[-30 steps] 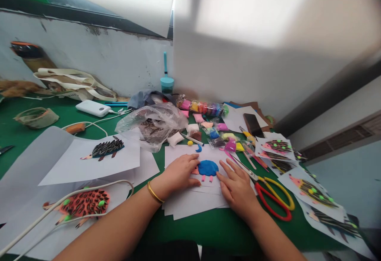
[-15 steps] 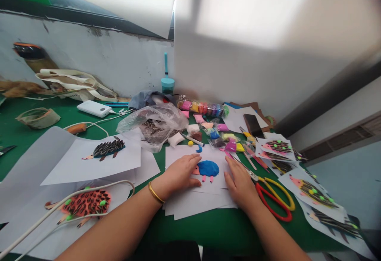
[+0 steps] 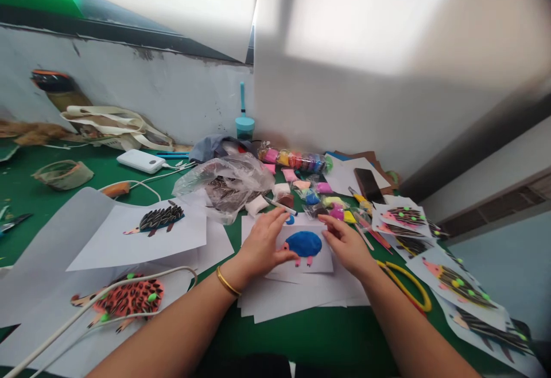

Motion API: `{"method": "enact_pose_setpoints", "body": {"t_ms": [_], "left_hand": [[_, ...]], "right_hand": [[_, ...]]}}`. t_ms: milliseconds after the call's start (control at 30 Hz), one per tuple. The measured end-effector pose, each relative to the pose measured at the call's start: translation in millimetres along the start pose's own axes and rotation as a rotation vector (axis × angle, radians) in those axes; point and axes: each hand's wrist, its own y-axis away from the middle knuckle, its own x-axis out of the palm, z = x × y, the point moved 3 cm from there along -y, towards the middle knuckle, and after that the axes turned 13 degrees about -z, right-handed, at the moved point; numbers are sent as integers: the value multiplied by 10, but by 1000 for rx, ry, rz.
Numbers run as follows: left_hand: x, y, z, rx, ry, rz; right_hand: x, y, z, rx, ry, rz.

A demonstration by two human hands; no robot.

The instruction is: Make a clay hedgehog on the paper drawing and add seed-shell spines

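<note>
A blue clay hedgehog [image 3: 305,244] with pink feet lies on a small white sheet [image 3: 322,264], on top of several loose sheets. Its pink head is partly covered by my left hand [image 3: 266,239], which sits at the left with thumb and fingers apart. To the right of the hedgehog, my right hand [image 3: 345,244] has bent fingers, with a gap between thumb and forefinger; I see nothing in it. A small blue clay piece [image 3: 290,220] lies above the hedgehog, beside my left fingertips. Scissors with yellow and red handles [image 3: 413,286] are partly hidden behind my right forearm.
Clay packets [image 3: 312,197] and a plastic bag of striped seeds [image 3: 224,185] lie behind the paper. Finished hedgehog pictures [image 3: 458,286] are stacked at right, others [image 3: 161,217] at left. A white cable [image 3: 55,332] crosses the lower left. A phone [image 3: 368,184] lies at back right.
My right hand has gone from lying stretched beside the sheet to bent fingers at its right edge. My left hand has shifted slightly upward. The view has moved a little.
</note>
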Motion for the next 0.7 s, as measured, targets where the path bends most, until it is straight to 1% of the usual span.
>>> {"method": "enact_pose_setpoints", "body": {"t_ms": [33,100,133,167,233,300,333,367,433,500,600,700], "left_hand": [[-44,-20,23,-50,35,-101],[-110,-48,100,-204,167,-281],[-121,-57,147,-304,272,-342],[-115,-61,191,-414,404,-372],[-67,-59,247,-636,657,-362],[-6,-44,240,-809,849,-292],[19,-33,219,-869,924,-251],[41,-21,195,-910,986,-216],[66,4,157,-957,1050,-187],[74,24,149,-971,1042,-213],[74,31,155,-953,1020,-270],[71,23,143,-936,1027,-304]], "right_hand": [[-23,-37,41,8,-50,-9],[-56,-103,117,24,-148,-23],[-62,-130,148,32,-193,-33],[-61,-152,172,39,-231,-47],[-39,-177,199,51,-276,-86],[1,-178,192,63,-292,-138],[24,-170,177,72,-303,-164],[48,-158,157,85,-319,-184],[95,-125,104,129,-378,-203],[138,-86,50,192,-467,-187],[204,-21,-5,305,-606,-100],[272,42,4,362,-670,38]]}}
